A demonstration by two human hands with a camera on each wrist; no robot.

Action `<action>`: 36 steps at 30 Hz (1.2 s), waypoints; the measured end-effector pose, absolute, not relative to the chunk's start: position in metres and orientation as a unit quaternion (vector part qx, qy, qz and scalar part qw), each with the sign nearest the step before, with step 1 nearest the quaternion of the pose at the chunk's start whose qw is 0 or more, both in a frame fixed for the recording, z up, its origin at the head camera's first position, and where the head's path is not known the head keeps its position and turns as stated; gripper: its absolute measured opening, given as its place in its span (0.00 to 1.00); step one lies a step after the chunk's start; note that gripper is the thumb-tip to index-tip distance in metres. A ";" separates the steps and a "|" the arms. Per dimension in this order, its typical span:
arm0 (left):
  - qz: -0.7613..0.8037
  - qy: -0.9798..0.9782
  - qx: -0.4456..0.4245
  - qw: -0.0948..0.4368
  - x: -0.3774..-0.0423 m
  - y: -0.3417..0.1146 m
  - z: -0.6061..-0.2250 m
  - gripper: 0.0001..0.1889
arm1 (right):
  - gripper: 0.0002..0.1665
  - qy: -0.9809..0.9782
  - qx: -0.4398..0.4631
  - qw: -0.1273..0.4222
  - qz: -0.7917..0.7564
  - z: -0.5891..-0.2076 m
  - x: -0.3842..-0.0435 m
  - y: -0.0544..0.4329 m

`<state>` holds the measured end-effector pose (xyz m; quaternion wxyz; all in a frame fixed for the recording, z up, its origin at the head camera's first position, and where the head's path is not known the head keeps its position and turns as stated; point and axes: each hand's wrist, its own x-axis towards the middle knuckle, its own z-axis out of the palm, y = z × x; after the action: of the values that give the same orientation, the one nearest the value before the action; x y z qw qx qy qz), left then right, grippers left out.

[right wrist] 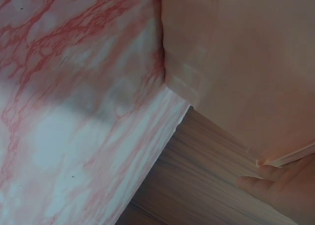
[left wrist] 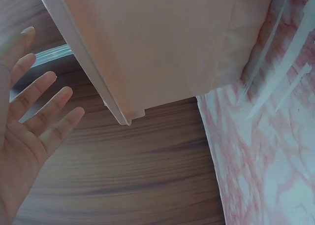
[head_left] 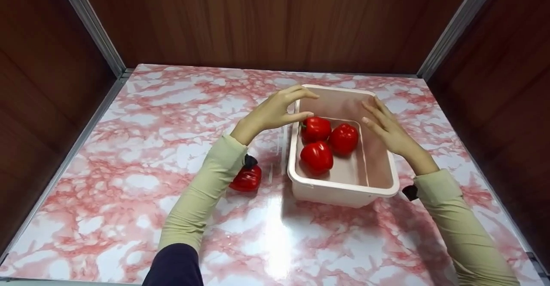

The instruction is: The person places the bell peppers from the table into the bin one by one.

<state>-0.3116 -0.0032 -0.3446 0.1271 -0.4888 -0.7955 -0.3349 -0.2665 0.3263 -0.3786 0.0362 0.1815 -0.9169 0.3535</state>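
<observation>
A pale plastic bin (head_left: pixel 343 186) stands on the marbled table with three red bell peppers inside: one by the left wall (head_left: pixel 316 128), one to the right (head_left: pixel 344 139) and one nearer the front (head_left: pixel 317 158). My left hand (head_left: pixel 275 107) hovers over the left rim, its fingers apart and holding nothing; in the left wrist view the palm (left wrist: pixel 22 151) shows beside the bin's outer wall (left wrist: pixel 162 48). My right hand (head_left: pixel 389 131) is at the right rim, fingers extended over the bin's inside. Another red bell pepper (head_left: pixel 249 179) lies outside, partly hidden by my left forearm.
Clear tape strips (head_left: pixel 281 142) run along the table just left of the bin. Dark wood panels (head_left: pixel 258 23) with metal corner posts (head_left: pixel 96 28) enclose the back and sides. The pink-and-white tabletop (head_left: pixel 142 148) extends to the left and front.
</observation>
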 end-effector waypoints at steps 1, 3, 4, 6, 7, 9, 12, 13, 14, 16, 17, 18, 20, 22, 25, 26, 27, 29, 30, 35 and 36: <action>-0.336 -0.795 -0.488 0.126 -0.312 -0.003 -0.345 0.22 | 0.32 -0.917 0.182 0.036 0.352 -0.379 -0.266 0.326; -0.337 -0.796 -0.488 0.124 -0.312 -0.004 -0.346 0.23 | 0.32 -0.918 0.181 0.035 0.351 -0.379 -0.266 0.326; -0.338 -0.795 -0.489 0.124 -0.312 -0.004 -0.346 0.23 | 0.32 -0.918 0.181 0.035 0.350 -0.379 -0.266 0.326; -0.340 -0.793 -0.490 0.123 -0.312 -0.004 -0.346 0.23 | 0.32 -0.918 0.180 0.035 0.351 -0.378 -0.266 0.326; -0.340 -0.792 -0.491 0.124 -0.312 -0.004 -0.346 0.23 | 0.32 -0.918 0.179 0.034 0.352 -0.379 -0.266 0.326; -0.340 -0.792 -0.491 0.124 -0.311 -0.006 -0.347 0.23 | 0.32 -0.917 0.178 0.033 0.356 -0.379 -0.266 0.326; -0.339 -0.795 -0.489 0.123 -0.310 -0.008 -0.347 0.23 | 0.32 -0.916 0.178 0.034 0.357 -0.379 -0.266 0.326; -0.339 -0.795 -0.487 0.123 -0.310 -0.009 -0.348 0.23 | 0.32 -0.916 0.179 0.034 0.357 -0.379 -0.266 0.326; -0.340 -0.796 -0.485 0.122 -0.310 -0.010 -0.348 0.23 | 0.32 -0.916 0.180 0.035 0.358 -0.379 -0.266 0.326; -0.341 -0.798 -0.481 0.122 -0.310 -0.011 -0.349 0.23 | 0.32 -0.915 0.182 0.037 0.357 -0.379 -0.266 0.326; -0.340 -0.800 -0.479 0.121 -0.310 -0.012 -0.350 0.23 | 0.32 -0.915 0.183 0.037 0.358 -0.379 -0.266 0.326; -0.339 -0.801 -0.478 0.121 -0.310 -0.013 -0.350 0.23 | 0.32 -0.915 0.184 0.038 0.357 -0.379 -0.266 0.326; -0.339 -0.802 -0.477 0.118 -0.309 -0.015 -0.351 0.23 | 0.32 -0.915 0.185 0.039 0.357 -0.379 -0.266 0.327; -0.338 -0.803 -0.478 0.116 -0.309 -0.016 -0.352 0.23 | 0.32 -0.915 0.186 0.040 0.356 -0.379 -0.266 0.326; -0.338 -0.802 -0.480 0.113 -0.308 -0.019 -0.354 0.23 | 0.32 -0.914 0.188 0.041 0.358 -0.380 -0.266 0.326; -0.338 -0.802 -0.480 0.113 -0.308 -0.019 -0.354 0.23 | 0.32 -0.913 0.189 0.042 0.358 -0.380 -0.266 0.326; -0.337 -0.803 -0.479 0.112 -0.308 -0.020 -0.355 0.23 | 0.32 -0.913 0.189 0.042 0.359 -0.380 -0.267 0.326; -0.335 -0.806 -0.476 0.108 -0.308 -0.022 -0.356 0.23 | 0.32 -0.913 0.189 0.042 0.358 -0.380 -0.267 0.325; -0.335 -0.807 -0.474 0.107 -0.308 -0.022 -0.356 0.23 | 0.32 -0.914 0.189 0.042 0.357 -0.381 -0.267 0.325; -0.333 -0.814 -0.466 0.098 -0.306 -0.025 -0.359 0.24 | 0.32 -0.916 0.187 0.041 0.354 -0.380 -0.267 0.326; -0.334 -0.814 -0.466 0.097 -0.306 -0.025 -0.359 0.25 | 0.32 -0.916 0.187 0.041 0.353 -0.380 -0.267 0.327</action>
<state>-0.3062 -0.0254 -0.3592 0.0966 -0.4661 -0.8137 -0.3336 -0.2670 0.3267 -0.3799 0.0412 0.1867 -0.9160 0.3528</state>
